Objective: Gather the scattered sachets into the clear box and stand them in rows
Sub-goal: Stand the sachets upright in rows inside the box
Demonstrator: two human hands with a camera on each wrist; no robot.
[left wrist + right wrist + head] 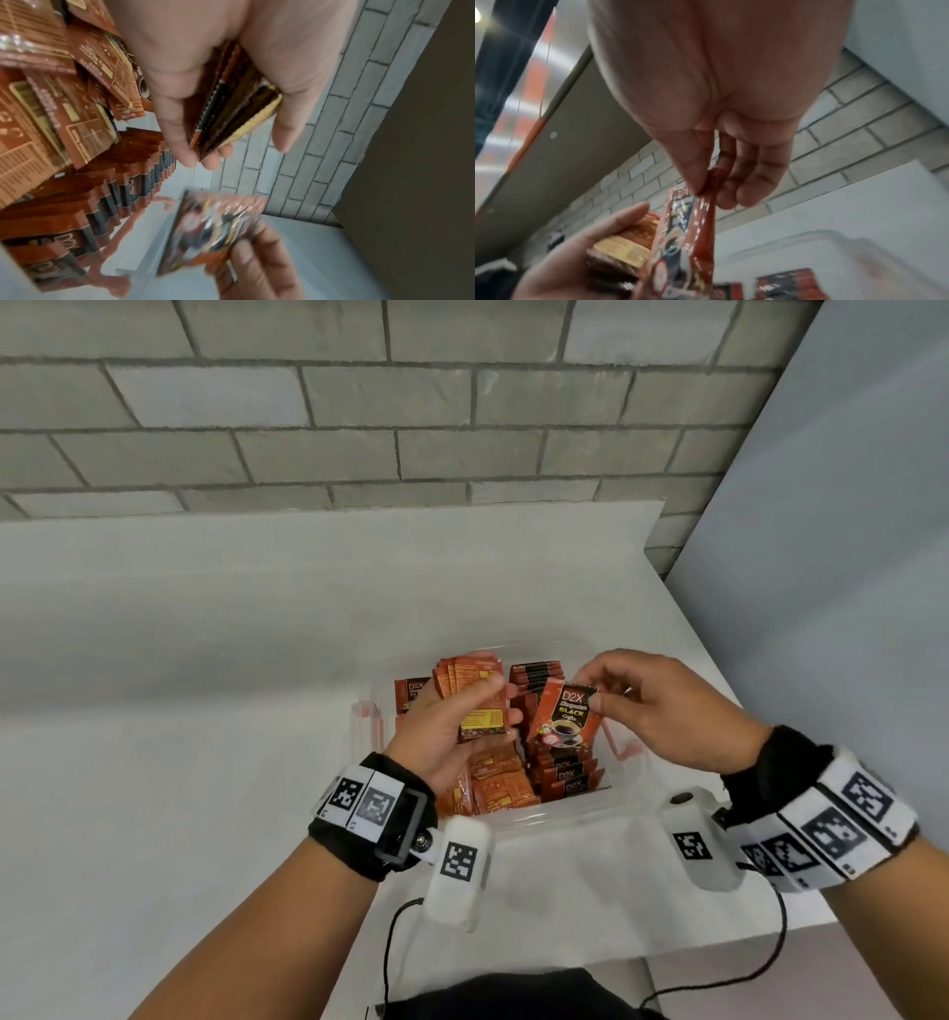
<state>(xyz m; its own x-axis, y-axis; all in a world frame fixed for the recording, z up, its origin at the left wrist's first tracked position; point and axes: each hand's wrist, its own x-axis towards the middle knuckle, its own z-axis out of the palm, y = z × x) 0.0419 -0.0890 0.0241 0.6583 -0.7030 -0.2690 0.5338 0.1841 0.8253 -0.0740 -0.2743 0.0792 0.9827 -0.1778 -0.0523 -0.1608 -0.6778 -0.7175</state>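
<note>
The clear box [554, 819] sits on the white table, packed with orange-brown sachets. A row of sachets [565, 770] stands along its right side, and others [493, 788] lie loose on the left. My left hand [457, 726] grips a small stack of sachets [464, 695] above the box; the stack [231, 119] shows edge-on in the left wrist view. My right hand [657, 706] pinches the top corner of a single sachet [565, 716] with its printed front facing me, hanging just over the standing row. This sachet [687, 239] dangles from thumb and fingers in the right wrist view.
The white table [205, 660] stretches far to the left and behind the box. A grey brick wall [359, 403] runs along the back, and a pale panel [847, 557] rises on the right. The table's near edge [719, 937] lies right of my body.
</note>
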